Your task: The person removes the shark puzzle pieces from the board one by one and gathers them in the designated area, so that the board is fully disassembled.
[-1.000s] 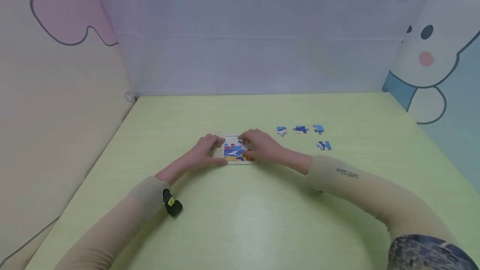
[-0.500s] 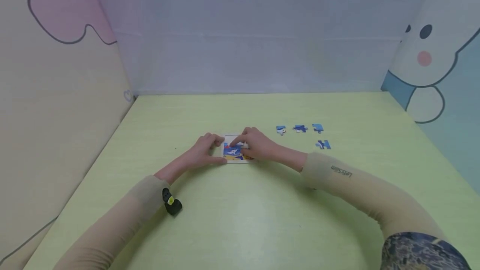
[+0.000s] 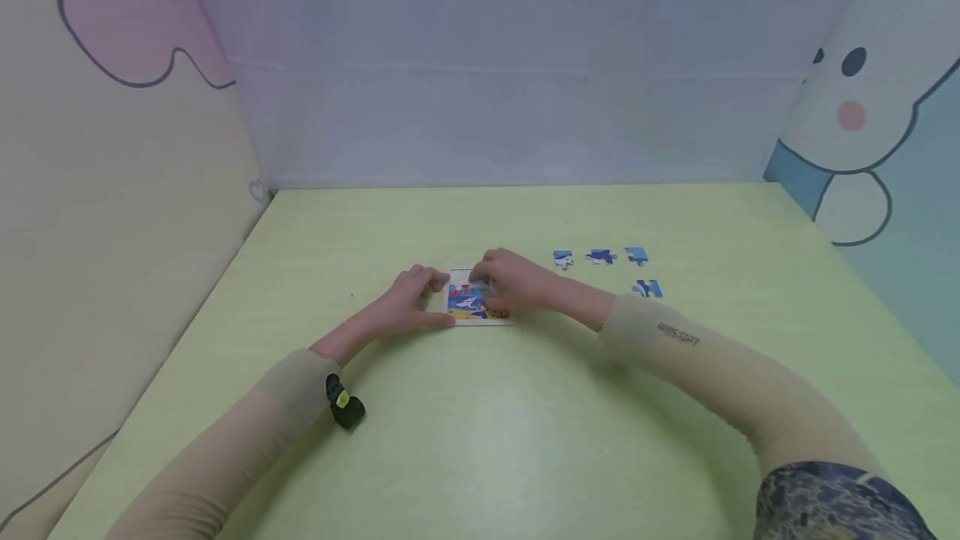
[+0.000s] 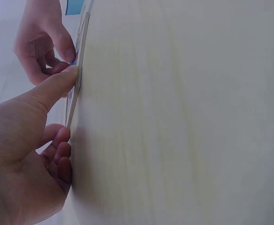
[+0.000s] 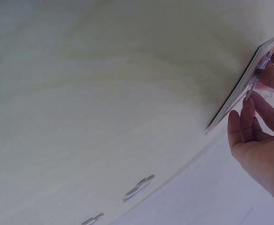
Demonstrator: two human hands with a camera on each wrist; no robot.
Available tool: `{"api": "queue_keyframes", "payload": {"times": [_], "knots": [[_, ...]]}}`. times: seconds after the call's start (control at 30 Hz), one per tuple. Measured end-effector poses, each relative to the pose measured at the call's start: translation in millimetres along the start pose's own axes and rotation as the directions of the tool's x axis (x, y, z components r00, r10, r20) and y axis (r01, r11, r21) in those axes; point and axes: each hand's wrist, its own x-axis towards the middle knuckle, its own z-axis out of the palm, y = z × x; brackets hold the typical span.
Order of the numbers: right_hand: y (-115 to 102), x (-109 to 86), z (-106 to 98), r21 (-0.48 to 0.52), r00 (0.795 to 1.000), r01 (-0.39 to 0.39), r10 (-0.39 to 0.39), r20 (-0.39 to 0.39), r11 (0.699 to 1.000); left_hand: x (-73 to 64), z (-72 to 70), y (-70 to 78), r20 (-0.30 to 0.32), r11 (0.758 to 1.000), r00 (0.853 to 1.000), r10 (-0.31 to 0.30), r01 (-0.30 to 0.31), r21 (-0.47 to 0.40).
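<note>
Thumb and fingers of the left hand (image 3: pixel 405 305) are parted around the left side of a small puzzle board (image 3: pixel 483 322), the thumb on its near left corner and the bent fingers against its far left end, so that the hand holds the board flat. The right hand (image 3: pixel 521 282) is over the right part of the board, its thumb and first finger nearly closed together on a puzzle piece (image 5: pixel 252 89); the piece is mostly hidden, and its picture cannot be made out. The other fingers of that hand are bent.

The board lies on the pale green table (image 3: pixel 480 415), near its middle. Its near part is filled with blue, red and yellow picture, with a white shape among the blue, while the far left part is pale.

To the right of the right hand lie four loose pieces, apart from one another. A first piece (image 3: pixel 563 259), a second piece (image 3: pixel 602 257) and a third piece (image 3: pixel 637 255) make a row; a fourth piece (image 3: pixel 647 288) is nearer, just below the third.

Beige sleeves (image 3: pixel 690 348) cover both forearms, the right one lettered. A black gadget (image 3: pixel 345 405) sits by the left cuff.
</note>
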Motion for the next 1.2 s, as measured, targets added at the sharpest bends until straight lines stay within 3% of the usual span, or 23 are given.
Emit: {"api": "queue_keyframes", "payload": {"times": [0.2, 0.37, 0.63, 1.0, 1.2], "knots": [[3, 2.1, -1, -0.079, 0.997, 0.065, -0.068, -0.026, 0.995, -1.2, -0.2, 0.9, -0.003, 1.0, 1.0, 0.004, -0.004, 0.001], [9, -3.1, -1, -0.071, 0.99, 0.112, -0.118, -0.078, 0.991, -1.5, 0.8, 1.6, 0.003, 1.0, 1.0, 0.006, -0.006, 0.008], [28, -14.7, -4, -0.029, 0.991, 0.079, -0.081, -0.103, 0.996, -0.8, 0.9, 2.7, -0.003, 1.0, 1.0, -0.009, 0.009, 0.002], [57, -54.4, -9, -0.072, 0.988, 0.023, -0.034, -0.148, 0.997, -1.5, 1.4, 3.6, -0.019, 1.0, 1.0, 0.001, -0.001, -0.001], [75, -77.4, -15, -0.075, 0.974, 0.053, -0.068, -0.214, 0.996, -1.9, 1.4, 0.9, -0.017, 1.0, 1.0, 0.011, -0.011, 0.017]]}}
